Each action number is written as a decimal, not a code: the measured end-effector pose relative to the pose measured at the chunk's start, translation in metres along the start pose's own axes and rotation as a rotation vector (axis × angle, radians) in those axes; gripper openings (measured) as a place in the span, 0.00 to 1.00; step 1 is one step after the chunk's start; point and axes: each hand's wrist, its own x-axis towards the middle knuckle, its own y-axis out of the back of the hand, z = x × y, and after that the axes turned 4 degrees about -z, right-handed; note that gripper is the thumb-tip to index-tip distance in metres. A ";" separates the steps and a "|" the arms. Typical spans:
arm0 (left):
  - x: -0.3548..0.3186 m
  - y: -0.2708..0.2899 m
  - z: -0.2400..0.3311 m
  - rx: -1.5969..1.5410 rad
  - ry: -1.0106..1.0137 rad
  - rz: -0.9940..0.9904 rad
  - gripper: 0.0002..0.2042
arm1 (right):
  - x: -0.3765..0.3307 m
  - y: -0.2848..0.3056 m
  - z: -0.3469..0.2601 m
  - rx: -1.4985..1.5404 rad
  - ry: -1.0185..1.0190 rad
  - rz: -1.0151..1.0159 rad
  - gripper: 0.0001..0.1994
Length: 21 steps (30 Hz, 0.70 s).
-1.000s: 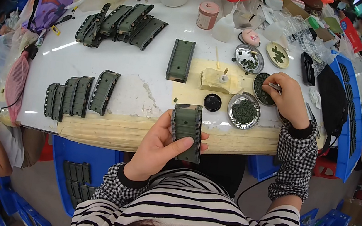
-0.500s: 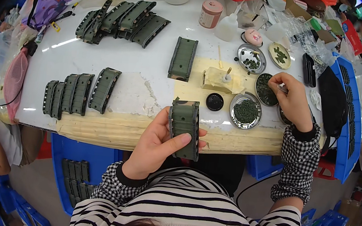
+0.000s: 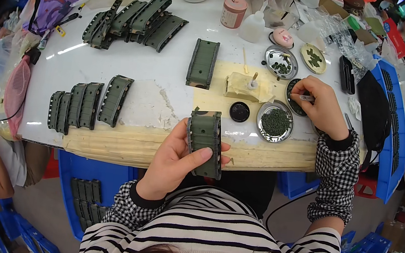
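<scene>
My left hand (image 3: 164,165) grips a camouflage-green, slightly curved panel (image 3: 202,136) with toothed dark edges, thumb on its face and fingers behind, above the table's front edge. To the right, my right hand (image 3: 320,105) pinches a thin silvery tool (image 3: 307,98) over a round dish (image 3: 287,98) of dark green bits; fingers hide part of the dish, and the tool's tip is hard to see. Nearer me is a metal dish (image 3: 273,140) heaped with small green pieces. A small black round pot (image 3: 239,112) sits left of it. Another green panel (image 3: 202,64) lies farther back.
Several panels (image 3: 150,20) are piled at the back left, with a row of more (image 3: 84,105) nearer. A yellowish taped block (image 3: 249,87) holds a small nozzle. Behind stand a squeeze bottle (image 3: 252,28) and pink tin (image 3: 233,13). A blue tray (image 3: 72,165) lies below the table.
My right hand has shifted slightly left and turned over the dish, with the silvery tool showing more clearly. My left hand keeps its hold on the panel nearly in place.
</scene>
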 end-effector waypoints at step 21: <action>0.001 -0.007 -0.013 0.174 -0.101 0.004 0.21 | -0.014 -0.002 0.000 -0.118 0.043 0.246 0.07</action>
